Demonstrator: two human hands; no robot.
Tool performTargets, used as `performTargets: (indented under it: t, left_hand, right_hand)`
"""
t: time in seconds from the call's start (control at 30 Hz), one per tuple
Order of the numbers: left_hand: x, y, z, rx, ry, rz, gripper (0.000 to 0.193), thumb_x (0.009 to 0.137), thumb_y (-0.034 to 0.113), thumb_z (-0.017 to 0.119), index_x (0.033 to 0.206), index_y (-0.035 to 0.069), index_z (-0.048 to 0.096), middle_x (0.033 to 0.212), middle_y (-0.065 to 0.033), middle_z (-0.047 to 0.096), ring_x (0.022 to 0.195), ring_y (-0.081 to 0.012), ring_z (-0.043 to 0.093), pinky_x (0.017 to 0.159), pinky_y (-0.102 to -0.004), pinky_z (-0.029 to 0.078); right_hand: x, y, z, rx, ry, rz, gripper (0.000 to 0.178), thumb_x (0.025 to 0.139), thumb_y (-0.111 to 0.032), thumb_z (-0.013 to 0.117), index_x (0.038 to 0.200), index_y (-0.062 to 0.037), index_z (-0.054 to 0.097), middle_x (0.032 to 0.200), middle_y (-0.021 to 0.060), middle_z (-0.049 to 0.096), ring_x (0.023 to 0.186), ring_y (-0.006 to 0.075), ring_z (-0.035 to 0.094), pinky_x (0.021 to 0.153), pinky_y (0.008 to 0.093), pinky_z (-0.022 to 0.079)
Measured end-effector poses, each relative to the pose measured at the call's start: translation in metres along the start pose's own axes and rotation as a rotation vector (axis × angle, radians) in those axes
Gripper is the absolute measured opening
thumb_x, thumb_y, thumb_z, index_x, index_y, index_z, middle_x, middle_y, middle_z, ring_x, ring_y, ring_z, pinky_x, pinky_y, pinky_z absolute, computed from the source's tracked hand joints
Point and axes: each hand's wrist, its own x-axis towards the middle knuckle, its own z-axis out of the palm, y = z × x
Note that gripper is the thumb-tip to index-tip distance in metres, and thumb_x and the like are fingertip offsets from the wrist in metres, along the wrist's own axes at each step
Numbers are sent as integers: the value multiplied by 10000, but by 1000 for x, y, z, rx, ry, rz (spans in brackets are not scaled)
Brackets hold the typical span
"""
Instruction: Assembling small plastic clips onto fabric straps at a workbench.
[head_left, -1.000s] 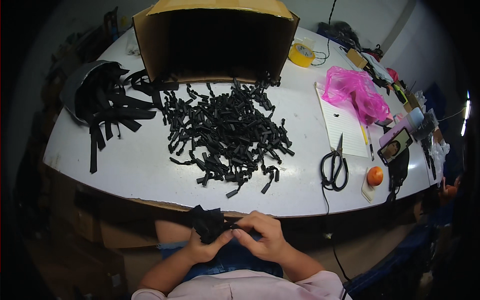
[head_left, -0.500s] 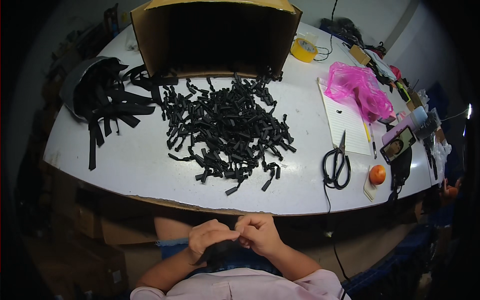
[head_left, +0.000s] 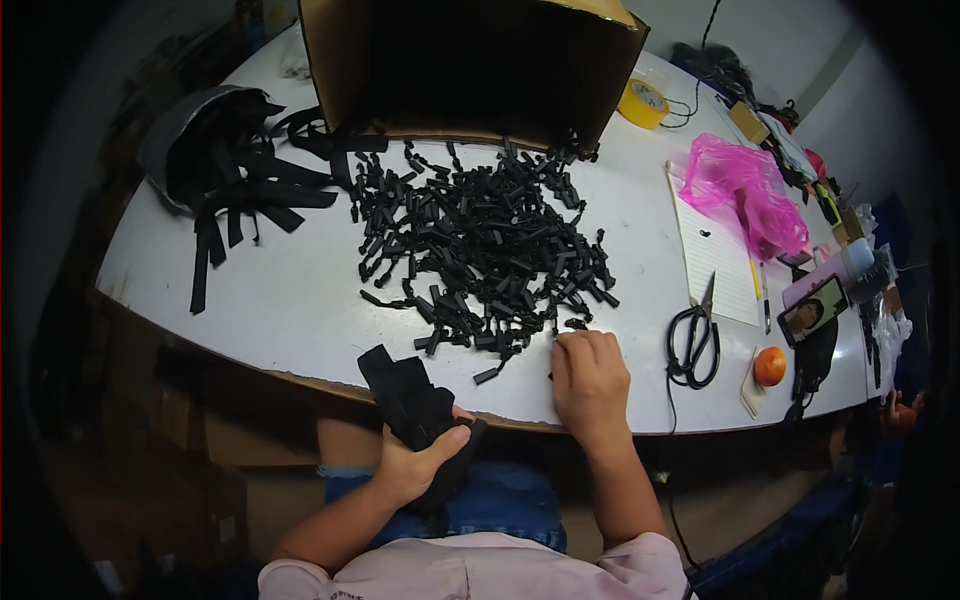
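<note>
A wad of wide black fabric straps is gripped in my left hand, thumb across it, at the table's front edge. My right hand reaches onto the white table, its fingers bent together at the near right side of a heap of small black tabs with short looped ends. Its fingertips are hidden, and a bit of black shows beside them; what they pinch I cannot make out. More black straps spill from a grey bag on the far left.
An open cardboard box lies behind the heap. To the right are black scissors, a lined notepad, a pink plastic bag, a phone and an orange fruit. Yellow tape sits farther back.
My hands were together over my lap and have parted. The right has gone forward to the heap's near right side; the left has lifted the straps toward the table edge. The view has shifted.
</note>
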Motion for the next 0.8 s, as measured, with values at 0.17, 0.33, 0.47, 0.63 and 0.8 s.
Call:
performTargets:
  t: [0.17, 0.33, 0.47, 0.63, 0.8]
  left_hand:
    - [-1, -2, -2, 33, 3, -29, 138, 727, 47, 608, 854, 14, 564, 766, -16, 557, 691, -75, 512, 621, -207, 417]
    - [-3, -11, 0, 97, -35, 157, 132, 718, 11, 614, 842, 16, 568, 815, -20, 566, 735, -89, 528, 647, -215, 427]
    - [-6, -11, 1, 44, -18, 128, 139, 718, 7, 611, 849, 17, 564, 828, -28, 568, 740, -86, 528, 650, -211, 428]
    - [-8, -11, -3, 106, -61, 110, 164, 745, -7, 566, 888, 32, 497, 860, -35, 525, 791, -91, 498, 700, -216, 417]
    - [-7, -1, 0, 43, -20, 128, 187, 731, 16, 592, 910, 7, 537, 865, -45, 558, 792, -96, 521, 696, -223, 426]
  right_hand:
    - [-13, -29, -16, 734, -168, 281, 79, 682, 26, 587, 750, -11, 571, 706, 94, 555, 554, 180, 534, 498, 232, 424]
    - [-18, -48, -24, 871, -257, 120, 170, 629, 55, 621, 784, -12, 601, 705, 67, 565, 598, 139, 518, 526, 223, 406]
    - [-17, -49, -24, 774, -250, -49, 220, 598, 68, 620, 800, -19, 609, 707, 65, 557, 594, 156, 500, 522, 241, 400]
    - [-16, -49, -22, 743, -274, -151, 246, 599, 67, 621, 830, -15, 604, 718, 64, 547, 603, 161, 505, 525, 229, 403]
    - [-38, -64, -15, 910, -185, 220, 186, 657, 52, 611, 835, 12, 577, 737, 74, 538, 626, 120, 504, 542, 201, 403]
